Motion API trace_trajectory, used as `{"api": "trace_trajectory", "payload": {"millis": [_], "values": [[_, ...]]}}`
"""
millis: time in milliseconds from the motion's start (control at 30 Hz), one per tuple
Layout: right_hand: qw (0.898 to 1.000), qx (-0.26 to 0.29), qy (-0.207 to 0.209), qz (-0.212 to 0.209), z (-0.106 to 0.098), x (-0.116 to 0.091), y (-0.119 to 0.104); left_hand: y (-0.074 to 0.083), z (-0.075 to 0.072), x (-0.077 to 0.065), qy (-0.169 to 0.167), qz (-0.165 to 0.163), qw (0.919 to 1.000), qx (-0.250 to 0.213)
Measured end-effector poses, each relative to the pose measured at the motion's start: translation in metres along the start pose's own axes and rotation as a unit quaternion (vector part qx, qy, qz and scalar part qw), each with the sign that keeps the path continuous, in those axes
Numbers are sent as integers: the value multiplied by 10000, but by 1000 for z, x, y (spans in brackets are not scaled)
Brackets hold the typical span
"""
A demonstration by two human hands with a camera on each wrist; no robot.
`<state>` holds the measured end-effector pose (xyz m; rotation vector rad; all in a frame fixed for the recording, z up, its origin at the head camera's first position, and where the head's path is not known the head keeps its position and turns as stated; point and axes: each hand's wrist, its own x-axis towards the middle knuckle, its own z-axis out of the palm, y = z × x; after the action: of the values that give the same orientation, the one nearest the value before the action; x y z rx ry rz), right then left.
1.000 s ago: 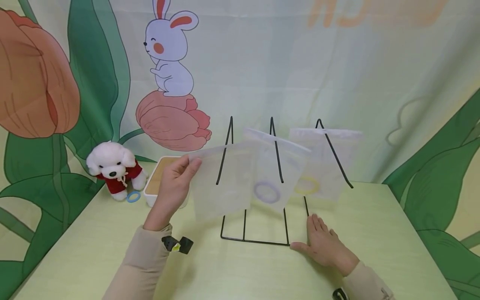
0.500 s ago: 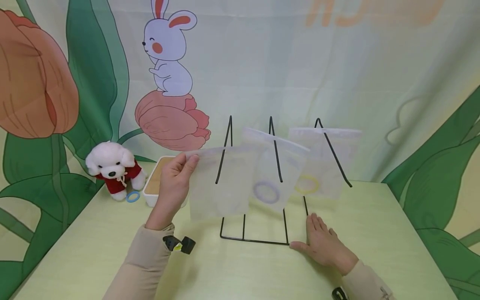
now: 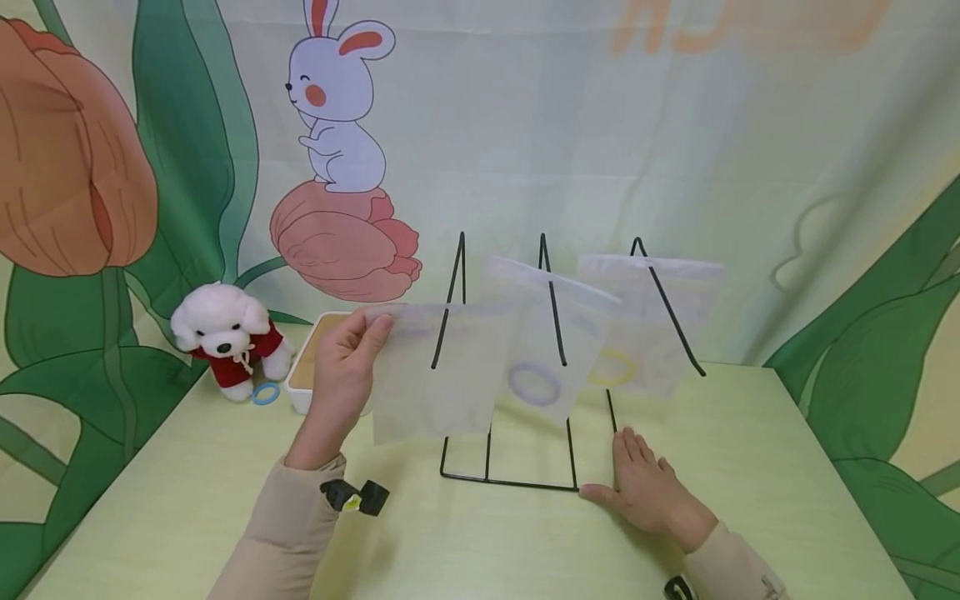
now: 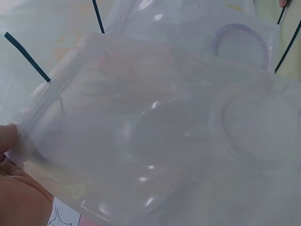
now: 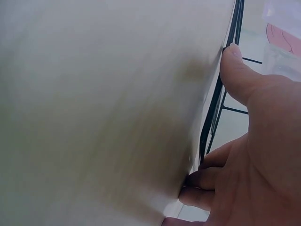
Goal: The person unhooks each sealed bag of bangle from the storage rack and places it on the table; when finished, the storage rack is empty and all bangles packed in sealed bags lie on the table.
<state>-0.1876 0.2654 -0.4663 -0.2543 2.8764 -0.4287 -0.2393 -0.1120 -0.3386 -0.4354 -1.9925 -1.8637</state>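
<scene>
Between thumb and fingers, my left hand (image 3: pixel 347 367) pinches the upper left corner of a translucent zip bag (image 3: pixel 431 392). This bag hangs at the left hook of a black wire rack (image 3: pixel 525 485). Through its plastic a pale ring (image 4: pixel 217 122) shows in the left wrist view. On the middle hook is another zip bag (image 3: pixel 525 321), tilted, with a purple ring (image 3: pixel 512 379) inside. A third bag (image 3: pixel 693 300) on the right hook contains a yellow ring (image 3: pixel 633 368). My right hand (image 3: pixel 652 492) lies with straight fingers at the rack's right base corner, thumb against the front bar.
A white plush dog (image 3: pixel 225 321) in a red top sits at the table's back left, with a blue ring (image 3: pixel 266 394) in front of it. Beside it a white-rimmed box (image 3: pixel 300 392) is partly hidden behind my left hand. A printed curtain (image 3: pixel 480 125) hangs behind the table (image 3: pixel 480 550).
My left hand has come down slightly and to the left, bringing the left bag's top edge lower and more level. The right hand and the rack have stayed put.
</scene>
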Motion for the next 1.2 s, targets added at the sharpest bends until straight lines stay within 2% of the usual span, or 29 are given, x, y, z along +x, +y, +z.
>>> {"api": "trace_trajectory", "payload": {"millis": [1200], "values": [[9999, -70, 99, -28, 5, 2, 3, 4, -3, -15, 94, -15, 9995, -287]]}}
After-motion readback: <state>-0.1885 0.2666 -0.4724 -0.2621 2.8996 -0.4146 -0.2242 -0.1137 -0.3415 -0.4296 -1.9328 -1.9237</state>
